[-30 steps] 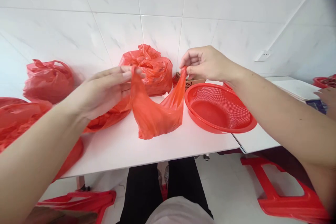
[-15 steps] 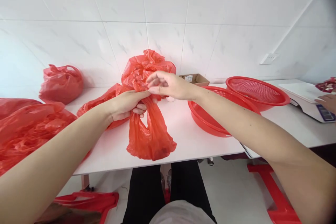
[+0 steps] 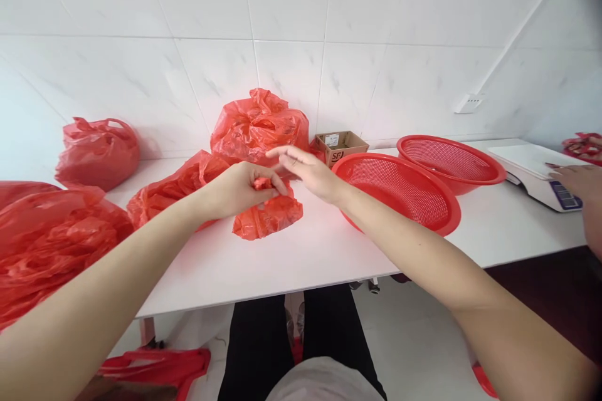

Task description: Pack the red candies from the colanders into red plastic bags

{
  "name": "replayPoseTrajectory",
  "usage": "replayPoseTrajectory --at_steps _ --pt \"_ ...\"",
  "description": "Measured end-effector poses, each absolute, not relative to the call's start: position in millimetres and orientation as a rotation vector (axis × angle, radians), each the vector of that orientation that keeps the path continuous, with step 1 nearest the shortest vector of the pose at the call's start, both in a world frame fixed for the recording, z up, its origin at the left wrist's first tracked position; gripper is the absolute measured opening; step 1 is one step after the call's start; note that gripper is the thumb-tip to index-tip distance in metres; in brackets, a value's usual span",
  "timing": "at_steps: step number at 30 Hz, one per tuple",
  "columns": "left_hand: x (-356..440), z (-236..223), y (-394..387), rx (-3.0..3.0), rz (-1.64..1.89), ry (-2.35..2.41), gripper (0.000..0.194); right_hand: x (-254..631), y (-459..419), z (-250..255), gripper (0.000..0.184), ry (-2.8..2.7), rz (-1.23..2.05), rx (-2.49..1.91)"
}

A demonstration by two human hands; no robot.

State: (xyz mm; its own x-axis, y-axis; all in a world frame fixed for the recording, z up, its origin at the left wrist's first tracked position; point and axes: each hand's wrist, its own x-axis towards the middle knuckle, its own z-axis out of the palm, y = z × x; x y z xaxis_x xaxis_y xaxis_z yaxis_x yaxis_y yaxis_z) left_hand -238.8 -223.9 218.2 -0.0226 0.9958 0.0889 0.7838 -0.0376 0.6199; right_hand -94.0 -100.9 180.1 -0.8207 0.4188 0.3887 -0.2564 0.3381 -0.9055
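Note:
A small red plastic bag [image 3: 269, 220] hangs bunched over the white table, its top gathered in my left hand [image 3: 248, 187], whose fingers are closed round it. My right hand [image 3: 308, 172] is just to the right, fingers stretched out and close to the left fingertips; nothing shows in its grip. Whether its fingertips touch the bag is hard to see. Directly behind both hands stands a large, full red plastic bag [image 3: 259, 122]. Another crumpled red bag [image 3: 176, 185] lies to the left of my left hand.
Two red mesh baskets [image 3: 451, 216] [image 3: 489, 177] stand right, by a small cardboard box [image 3: 345, 145]. Farther right, a co-worker's hand [image 3: 571, 178] is at a white scale [image 3: 540, 185]. More red bags [image 3: 61, 244] [image 3: 98, 153] fill the table's left.
The small bag has been raised and bunched up shorter under my hands. My right hand has shifted slightly right and down, and the view has turned a little right.

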Motion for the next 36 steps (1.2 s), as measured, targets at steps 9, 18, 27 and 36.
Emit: replayPoseTrajectory --at_steps 9,18,27,36 --pt "-235.8 197.4 -228.6 2.482 1.164 2.103 0.029 -95.5 -101.5 168.8 0.021 -2.156 1.659 -0.031" --pt "-225.1 179.1 -271.6 2.509 0.536 2.212 0.03 -77.2 -49.9 172.4 0.034 -2.536 1.091 -0.388" --pt "-205.6 173.8 -287.5 2.169 0.897 1.741 0.036 -120.4 -33.0 144.0 0.029 -2.602 0.642 -0.73" --pt "-233.7 159.3 -231.8 1.133 1.29 1.432 0.025 -117.2 -85.2 177.8 0.032 -2.336 0.979 -0.173"
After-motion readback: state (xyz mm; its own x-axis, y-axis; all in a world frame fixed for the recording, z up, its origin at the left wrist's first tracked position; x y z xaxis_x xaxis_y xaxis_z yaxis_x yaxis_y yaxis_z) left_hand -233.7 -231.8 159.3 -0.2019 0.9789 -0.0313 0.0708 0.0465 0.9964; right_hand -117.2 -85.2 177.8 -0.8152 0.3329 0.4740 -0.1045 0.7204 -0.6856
